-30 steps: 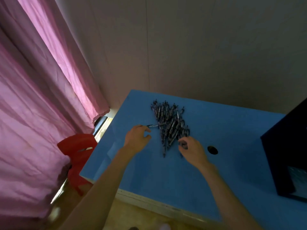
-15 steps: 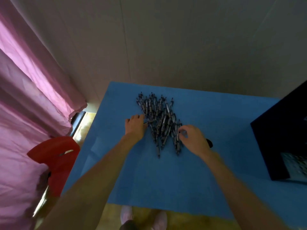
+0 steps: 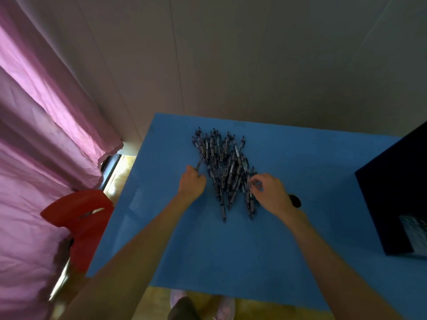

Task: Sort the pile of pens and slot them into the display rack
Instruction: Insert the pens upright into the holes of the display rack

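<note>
A pile of dark pens lies fanned out on the blue table, tips toward the near edge. At the pile's left edge my left hand is closed on one pen that sticks up from the fist. My right hand rests on the pile's right side, its fingertips pinching a pen there. The dark display rack stands at the table's right edge, partly cut off by the frame.
A round dark hole in the tabletop sits just behind my right wrist. A red plastic chair stands left of the table beside a pink curtain. The wall runs right behind the table. My feet show below the near edge.
The view has shifted, so the table sits more centrally. My left hand turned its pen from lying sideways to pointing up and away. My right hand stays at the pile's right side.
</note>
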A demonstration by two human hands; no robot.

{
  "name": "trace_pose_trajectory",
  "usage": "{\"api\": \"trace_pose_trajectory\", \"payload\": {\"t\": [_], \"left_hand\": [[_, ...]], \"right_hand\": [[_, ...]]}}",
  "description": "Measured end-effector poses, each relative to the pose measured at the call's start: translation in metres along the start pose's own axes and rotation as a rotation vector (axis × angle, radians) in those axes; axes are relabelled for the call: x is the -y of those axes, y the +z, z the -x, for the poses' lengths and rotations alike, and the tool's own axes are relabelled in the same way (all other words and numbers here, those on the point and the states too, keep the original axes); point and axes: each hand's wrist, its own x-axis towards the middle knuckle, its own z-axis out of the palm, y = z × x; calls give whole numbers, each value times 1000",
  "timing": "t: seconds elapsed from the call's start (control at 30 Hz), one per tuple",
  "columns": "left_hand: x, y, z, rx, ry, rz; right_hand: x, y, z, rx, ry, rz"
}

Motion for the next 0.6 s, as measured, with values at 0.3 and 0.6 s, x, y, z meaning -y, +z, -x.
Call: {"api": "trace_pose_trajectory", "payload": {"t": [0.3,0.6], "left_hand": [[-6,25,9,-9,-113,-45],[-27,14,16,-26,-112,-370]], "right_hand": [[0,-3,0,-6,-25,-5],[-10,-2,5,21,-21,-2]]}}
